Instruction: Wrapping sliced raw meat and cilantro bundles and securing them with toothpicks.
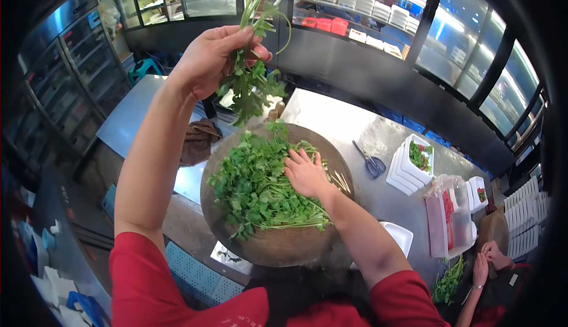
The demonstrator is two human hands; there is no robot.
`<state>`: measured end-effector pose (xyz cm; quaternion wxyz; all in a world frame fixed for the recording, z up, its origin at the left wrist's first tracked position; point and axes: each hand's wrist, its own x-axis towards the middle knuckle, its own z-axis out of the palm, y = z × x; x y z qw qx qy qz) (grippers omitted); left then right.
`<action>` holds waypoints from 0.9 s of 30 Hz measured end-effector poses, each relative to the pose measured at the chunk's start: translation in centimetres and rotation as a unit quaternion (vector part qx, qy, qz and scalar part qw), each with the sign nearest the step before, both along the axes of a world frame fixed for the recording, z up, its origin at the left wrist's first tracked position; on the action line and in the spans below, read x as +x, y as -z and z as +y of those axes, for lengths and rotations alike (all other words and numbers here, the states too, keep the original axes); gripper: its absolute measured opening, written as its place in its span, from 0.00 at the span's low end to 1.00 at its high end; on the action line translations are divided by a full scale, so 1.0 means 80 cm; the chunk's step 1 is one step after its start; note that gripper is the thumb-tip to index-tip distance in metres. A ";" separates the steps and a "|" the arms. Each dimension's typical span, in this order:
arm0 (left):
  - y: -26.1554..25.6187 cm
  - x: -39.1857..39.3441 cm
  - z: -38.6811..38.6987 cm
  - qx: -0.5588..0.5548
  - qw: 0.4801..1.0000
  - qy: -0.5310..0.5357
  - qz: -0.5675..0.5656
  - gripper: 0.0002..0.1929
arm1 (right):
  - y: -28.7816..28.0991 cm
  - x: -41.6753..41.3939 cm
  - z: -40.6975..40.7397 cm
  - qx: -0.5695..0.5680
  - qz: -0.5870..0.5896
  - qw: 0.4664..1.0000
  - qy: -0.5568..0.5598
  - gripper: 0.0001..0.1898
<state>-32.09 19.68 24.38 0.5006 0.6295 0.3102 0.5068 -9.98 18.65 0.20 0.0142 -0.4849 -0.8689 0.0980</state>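
My left hand (222, 58) is raised above the far side of the board, its fingers closed around a small bunch of cilantro (255, 83). The stems point up and the leaves hang down. A large pile of cilantro (262, 176) covers much of a thick round wooden chopping block (284, 247). My right hand (306, 172) lies with spread fingers on the right side of this pile, over the stems. Whether those fingers grip any stems cannot be told. Several pale thin sticks or stems (341, 180) rest at the block's right edge.
Scissors (372, 163) lie on the metal table (381, 202), near stacked white trays (410, 162) and a plastic bin of red meat (448, 220). A brown cloth (199, 140) is at left. Another person's hands (486, 260) work at lower right, beside more cilantro (449, 282).
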 end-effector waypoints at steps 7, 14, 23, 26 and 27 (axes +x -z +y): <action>0.011 0.006 -0.021 -0.116 0.990 0.060 -0.060 0.10 | -0.023 -0.003 -0.003 -0.058 -0.026 0.998 0.027 0.25; 0.088 0.053 -0.065 -0.185 0.982 -0.040 0.023 0.09 | -0.050 0.016 0.005 0.155 0.190 0.968 -0.050 0.13; 0.101 0.113 -0.088 -0.219 0.972 0.003 0.080 0.08 | -0.077 0.104 -0.055 -0.232 0.566 0.786 0.089 0.34; 0.104 0.150 -0.100 -0.256 0.958 0.118 0.057 0.12 | -0.115 0.124 -0.091 -0.293 0.622 0.725 0.040 0.33; 0.112 0.149 -0.100 -0.256 0.955 0.139 0.054 0.12 | -0.117 0.121 -0.092 -0.304 0.660 0.686 0.013 0.29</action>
